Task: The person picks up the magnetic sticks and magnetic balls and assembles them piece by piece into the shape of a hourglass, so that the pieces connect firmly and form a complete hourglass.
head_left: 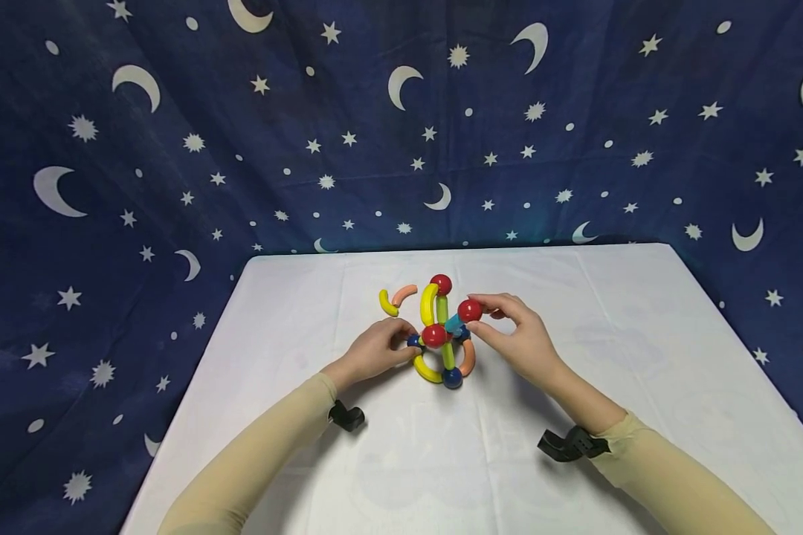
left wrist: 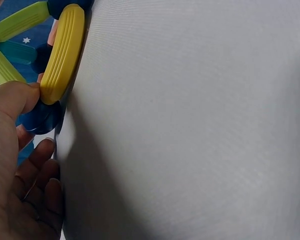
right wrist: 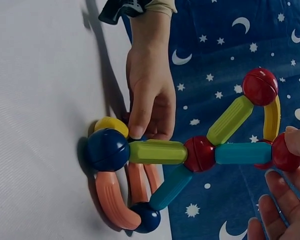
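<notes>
A structure of balls and sticks stands on the table. Its base has blue balls [head_left: 452,378], a yellow curved stick [head_left: 427,371] and an orange curved stick [head_left: 468,358]. My left hand [head_left: 378,351] pinches a blue ball [left wrist: 40,118] at the base's left, beside the yellow curved stick [left wrist: 65,55]. With thumb and fingers, my right hand [head_left: 525,345] holds a red ball [right wrist: 286,151] on the end of a light-blue stick [right wrist: 243,153]. That stick joins a central red ball [right wrist: 199,153]. Green sticks [right wrist: 158,152] and another red ball [right wrist: 260,86] also belong to the structure.
A small yellow curved stick [head_left: 387,303] and an orange curved stick [head_left: 404,294] lie behind my left hand on the white-covered table [head_left: 415,475]. A dark blue cloth [head_left: 375,96] with moons and stars hangs behind the table's back edge.
</notes>
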### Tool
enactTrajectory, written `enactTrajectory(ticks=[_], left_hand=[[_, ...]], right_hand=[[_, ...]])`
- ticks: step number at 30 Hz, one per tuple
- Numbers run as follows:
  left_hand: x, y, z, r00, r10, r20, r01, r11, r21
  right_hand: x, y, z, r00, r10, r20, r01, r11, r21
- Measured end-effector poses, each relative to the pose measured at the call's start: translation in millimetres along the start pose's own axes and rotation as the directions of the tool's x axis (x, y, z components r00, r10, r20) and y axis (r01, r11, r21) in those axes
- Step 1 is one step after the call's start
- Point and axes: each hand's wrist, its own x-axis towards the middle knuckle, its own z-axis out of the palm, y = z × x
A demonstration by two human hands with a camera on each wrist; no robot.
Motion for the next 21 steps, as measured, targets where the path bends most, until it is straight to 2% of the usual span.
enactTrajectory(ticks=[7,21], left_hand=[[-0.8,-1.1,0.5,1.000,-0.011,-0.001,0.011,1.000,0.004],[1.4,-2.8,1.4,1.000,-0.011,0.006,0.011,1.000,0.004]], right_hand=[[-2.8,1.4,-2.1,1.000,0.016,0.019,-0.016,1.000,0.002],[-5.5,8.7,-4.5,1.000,-0.008,0.019,0.008,1.000,0.003]])
